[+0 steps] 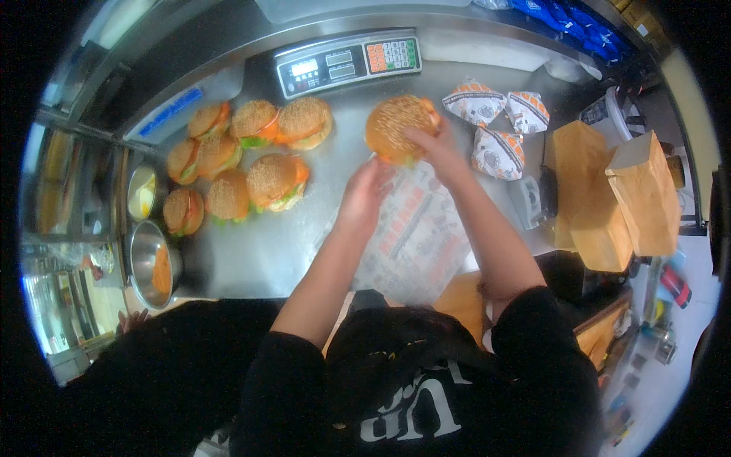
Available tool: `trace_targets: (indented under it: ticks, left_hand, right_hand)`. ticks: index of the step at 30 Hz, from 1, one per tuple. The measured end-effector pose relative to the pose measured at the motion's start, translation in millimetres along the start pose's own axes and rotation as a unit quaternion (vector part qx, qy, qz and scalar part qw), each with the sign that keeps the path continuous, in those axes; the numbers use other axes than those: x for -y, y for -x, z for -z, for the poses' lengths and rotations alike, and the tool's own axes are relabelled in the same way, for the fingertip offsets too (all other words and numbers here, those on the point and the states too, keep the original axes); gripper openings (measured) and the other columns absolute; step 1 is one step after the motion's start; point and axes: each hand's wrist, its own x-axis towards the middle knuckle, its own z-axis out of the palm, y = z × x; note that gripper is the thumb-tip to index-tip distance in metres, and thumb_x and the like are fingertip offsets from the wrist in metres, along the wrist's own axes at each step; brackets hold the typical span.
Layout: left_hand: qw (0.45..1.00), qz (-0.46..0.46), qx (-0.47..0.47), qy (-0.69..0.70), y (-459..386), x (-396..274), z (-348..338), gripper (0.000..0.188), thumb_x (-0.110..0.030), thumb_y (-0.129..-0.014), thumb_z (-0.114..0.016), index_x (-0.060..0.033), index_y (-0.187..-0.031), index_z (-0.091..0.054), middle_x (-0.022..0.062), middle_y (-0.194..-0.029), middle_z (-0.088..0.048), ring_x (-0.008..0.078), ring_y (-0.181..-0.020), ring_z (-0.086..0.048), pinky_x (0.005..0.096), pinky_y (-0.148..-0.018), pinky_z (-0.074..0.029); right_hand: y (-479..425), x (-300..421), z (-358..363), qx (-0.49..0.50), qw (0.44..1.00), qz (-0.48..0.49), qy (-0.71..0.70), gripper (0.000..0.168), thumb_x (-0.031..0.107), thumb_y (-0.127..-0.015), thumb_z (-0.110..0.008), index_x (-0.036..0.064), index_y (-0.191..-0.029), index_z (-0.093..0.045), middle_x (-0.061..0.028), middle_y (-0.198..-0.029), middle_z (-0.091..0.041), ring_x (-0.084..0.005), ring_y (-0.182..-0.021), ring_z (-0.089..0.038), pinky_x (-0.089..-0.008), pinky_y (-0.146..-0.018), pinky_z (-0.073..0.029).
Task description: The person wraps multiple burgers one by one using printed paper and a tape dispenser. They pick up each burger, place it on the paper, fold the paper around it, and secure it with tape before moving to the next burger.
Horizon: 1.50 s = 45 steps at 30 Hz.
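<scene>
My right hand (437, 148) grips a sesame-bun burger (400, 125) at its right edge, thumb on top of the bun. Just below that burger is my left hand (368, 188), its fingertips blurred near the bun's lower edge; whether they hold the bun or the paper is unclear. Printed wrapping paper (417, 228) spreads under both forearms and over the counter's front edge. To the left stand several unwrapped burgers, with lettuce and orange-red filling showing, among them a large one (277, 180). Three wrapped burgers, one of them nearest the front (498, 153), lie to the right.
A digital scale (348, 63) stands at the back of the steel counter (251, 257). Metal bowls, one with orange food (137, 251), line the left edge. Brown paper bags (645, 194) stand at right. Another person's hand (132, 320) shows at lower left.
</scene>
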Motion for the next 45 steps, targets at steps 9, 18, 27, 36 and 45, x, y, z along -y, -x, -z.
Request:
trace_targets:
  ticks: [9, 18, 27, 36, 45]
  left_hand:
    - [0.971, 0.001, -0.187, -0.15, 130, 71, 74, 0.024, -0.02, -0.089, -0.051, -0.0031, -0.105, -0.057, 0.0061, -0.094, -0.061, 0.0118, -0.081, -0.056, 0.0245, -0.072, -0.044]
    - [0.963, -0.019, -0.253, -0.096, 186, 89, 100, 0.022, -0.019, -0.089, -0.051, -0.0023, -0.103, -0.057, 0.0061, -0.094, -0.062, 0.0109, -0.08, -0.056, 0.0215, -0.069, -0.044]
    - [0.966, -0.064, -0.246, -0.049, 183, 89, 110, 0.026, -0.019, -0.089, -0.051, -0.002, -0.109, -0.055, 0.0067, -0.094, -0.062, 0.0123, -0.079, -0.058, 0.0221, -0.069, -0.045]
    - [0.969, -0.04, -0.241, -0.043, 159, 79, 117, 0.03, -0.017, -0.088, -0.052, -0.0033, -0.115, -0.052, 0.0062, -0.09, -0.062, 0.0119, -0.076, -0.058, 0.0227, -0.068, -0.045]
    - [0.961, -0.048, -0.265, -0.058, 148, 71, 106, 0.038, -0.011, -0.086, -0.051, -0.0031, -0.123, -0.043, 0.0072, -0.087, -0.06, 0.0122, -0.07, -0.057, 0.0226, -0.064, -0.046]
  right_hand:
    - [100, -26, 43, 0.118, 0.724, 0.399, 0.55, 0.037, 0.01, -0.074, -0.055, 0.009, -0.111, -0.049, -0.0103, -0.11, -0.053, -0.0268, -0.099, -0.053, -0.0373, -0.086, -0.041]
    - [153, 9, 2, 0.19, 0.746, 0.45, 0.454, 0.055, 0.014, -0.061, -0.073, 0.004, -0.11, -0.051, -0.015, -0.113, -0.052, -0.0282, -0.11, -0.047, -0.0401, -0.092, -0.038]
    - [109, -53, -92, 0.379, 0.657, 0.216, 0.614, 0.037, 0.019, -0.06, -0.073, 0.004, -0.092, -0.061, -0.0157, -0.094, -0.063, -0.0276, -0.087, -0.061, -0.0368, -0.075, -0.049]
    - [95, -82, -100, 0.374, 0.627, 0.263, 0.631, 0.011, 0.009, -0.069, -0.058, 0.003, -0.077, -0.063, -0.0162, -0.079, -0.063, -0.0303, -0.077, -0.062, -0.0391, -0.07, -0.048]
    - [90, -77, -96, 0.366, 0.64, 0.231, 0.635, 0.022, 0.022, -0.068, -0.065, 0.003, -0.08, -0.064, -0.0147, -0.085, -0.063, -0.0277, -0.081, -0.062, -0.0363, -0.072, -0.049]
